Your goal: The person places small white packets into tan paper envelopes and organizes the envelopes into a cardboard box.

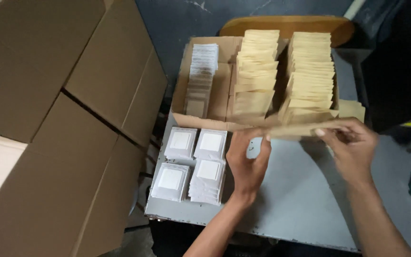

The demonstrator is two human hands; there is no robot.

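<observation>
The person holds a flat tan cardboard piece [296, 129] between both hands, just in front of the open cardboard box [181, 90]. Its long axis runs left to right, parallel to the box's near wall, and it lies almost touching that wall.

The left hand [249, 159] is raised, palm facing right, fingers curled upward so that the fingertips pinch the left end of the piece. The right hand [353, 145] closes on the right end, thumb and fingers gripping from above. So each hand has one end, and the piece spans the gap between them, sitting above the grey surface [291, 195], not resting on it. The right hand appears a little closer to the box than the left.

Inside the box, two rows of tan flat cartons [258, 71] stand on edge towards its right side, directly behind the held piece. A shorter row of white bagged items [203, 62] stands at the box's left side.

In front of the box's left part, four low stacks of white square plates in clear bags [191, 164] lie on the surface, just left of the left hand. Large brown cartons [58, 119] fill the space well to the left of the box.
</observation>
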